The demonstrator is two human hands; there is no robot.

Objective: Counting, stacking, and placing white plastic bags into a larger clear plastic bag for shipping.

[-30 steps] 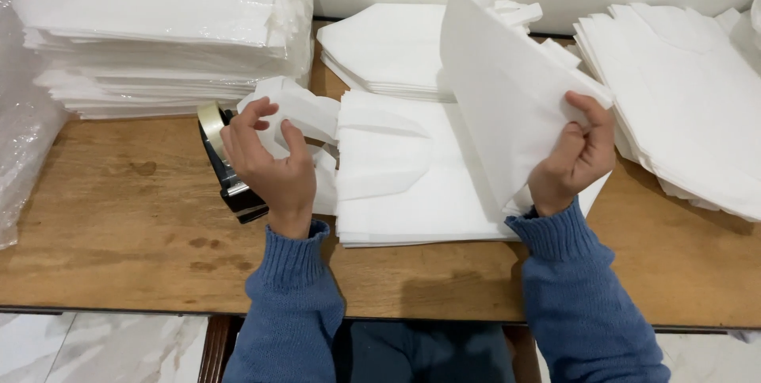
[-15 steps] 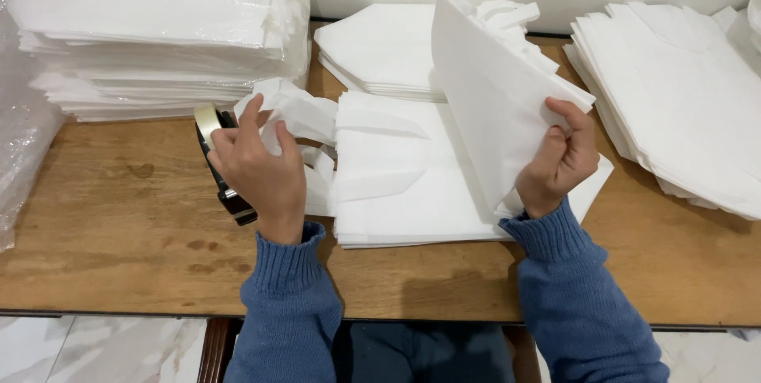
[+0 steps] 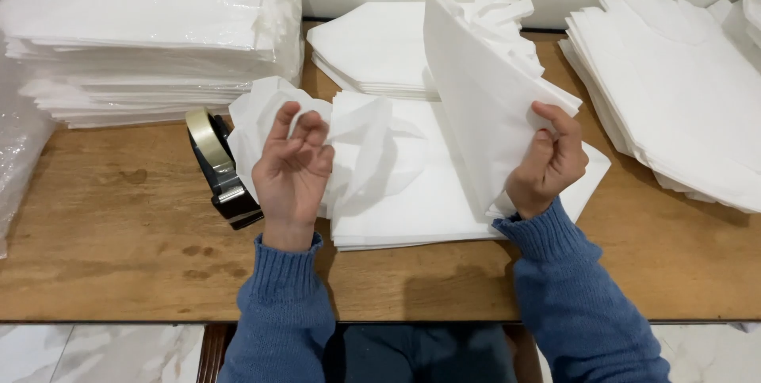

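Both hands show in my one view, the head camera looking down. I see my left hand [image 3: 292, 167] with its fingers curled loosely together around a crumpled handle loop of the white bag [image 3: 476, 105], the thin fabric bunching soft and wrinkled against the palm. I see my right hand [image 3: 551, 162] pinched shut on the bag's far edge, thumb over the fold, holding the flat panel tilted up off the pile so it stands like a stiff sheet. The bag looks like matte non-woven cloth, slightly fibrous, with cut-out handles at the top.

Under it lies a flat stack of bags [image 3: 420, 208], square-edged and smooth, resting on the wooden counter [image 3: 119, 240], which is brown, grainy and stained in spots. Just beside my left hand stands a black tape dispenser [image 3: 222, 173] carrying a roll of pale tape. At the back left I see a tall wrapped pile [image 3: 151, 34] in glossy clear plastic, behind the bag a smaller rear pile [image 3: 372, 50], and at the right a fanned right pile [image 3: 674, 97]. Blue knitted sleeves [image 3: 571, 288] cover both wrists.
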